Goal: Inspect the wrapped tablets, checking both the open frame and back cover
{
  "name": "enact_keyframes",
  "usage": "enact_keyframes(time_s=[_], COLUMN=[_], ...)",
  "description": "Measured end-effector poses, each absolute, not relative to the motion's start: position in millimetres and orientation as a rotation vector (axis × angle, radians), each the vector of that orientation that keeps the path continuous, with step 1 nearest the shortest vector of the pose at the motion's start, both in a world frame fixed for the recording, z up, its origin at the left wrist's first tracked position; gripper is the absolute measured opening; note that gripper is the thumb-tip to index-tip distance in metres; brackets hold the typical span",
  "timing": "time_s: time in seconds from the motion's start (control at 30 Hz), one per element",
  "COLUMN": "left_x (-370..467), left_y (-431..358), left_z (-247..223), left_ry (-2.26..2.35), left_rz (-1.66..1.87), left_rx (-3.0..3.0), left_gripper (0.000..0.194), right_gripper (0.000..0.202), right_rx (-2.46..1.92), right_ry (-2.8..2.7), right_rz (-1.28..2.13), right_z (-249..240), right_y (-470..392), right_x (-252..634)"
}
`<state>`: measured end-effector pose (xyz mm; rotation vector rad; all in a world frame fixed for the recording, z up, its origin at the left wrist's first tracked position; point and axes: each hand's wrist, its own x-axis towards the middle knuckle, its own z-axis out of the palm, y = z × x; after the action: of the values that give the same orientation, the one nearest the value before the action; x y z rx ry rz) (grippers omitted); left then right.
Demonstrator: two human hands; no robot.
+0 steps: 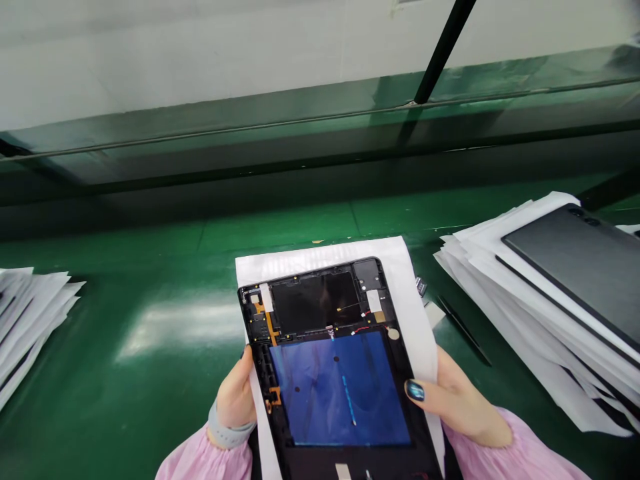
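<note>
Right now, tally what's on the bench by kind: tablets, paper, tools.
Opened tablet, held in left hand and right hand: 1
Closed tablet on the right stack: 1
White sheet under the opened tablet: 1
White sheet stacks: 2
Thin black tool: 1
Total: 6

The glossy green bench point(150, 333) carries a stack of white paper sheets point(30, 313) at its left edge and a larger stack of white sheets point(525, 320) at its right edge. A thin black stylus-like tool point(463, 328) lies just left of the right-edge stack.
</note>
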<state>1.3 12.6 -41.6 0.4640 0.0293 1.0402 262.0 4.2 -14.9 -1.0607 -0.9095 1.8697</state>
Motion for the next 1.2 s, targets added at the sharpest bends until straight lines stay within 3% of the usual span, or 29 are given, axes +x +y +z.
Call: enact_keyframes(time_s=[0.23,0.4,0.67,0.93,1.1,1.2], left_x=[2.1,-3.3,-0.6,0.5,1.3,2.1], left_y=[12.2,8.1,9.5,11.9,14.3,14.9], left_z=[-39.3,-49.1,-49.2,-45.9,-42.6,-43.4], left_ry=[0.004,0.172,0.157,0.176,0.115,0.15], left_rz=[1.045,1.063,1.084,1.015,0.965,0.942], left_rx=[0.418,0.413,0.415,0.412,0.37,0.314], left_gripper=[0.051,0.044,0.047,0.052,0.05,0.05], right_gripper=[0.056,0.043,0.042,0.051,0.033,0.057], right_rx=[-1.105,-1.156,-1.161,-1.234,-1.198,-1.241], right_ry=[-0.921,-0.972,-0.984,-0.88,-0.81,-0.881], right_rz=[1.853,1.78,1.85,1.467,1.479,1.479], right_z=[-16.5,-22.8,-25.7,-33.9,-15.5,-14.6], right_y=[3.6,0.9,-2.6,16.5,31.8,31.5], right_x=[263.7,267.1,271.3,262.8,248.3,247.6])
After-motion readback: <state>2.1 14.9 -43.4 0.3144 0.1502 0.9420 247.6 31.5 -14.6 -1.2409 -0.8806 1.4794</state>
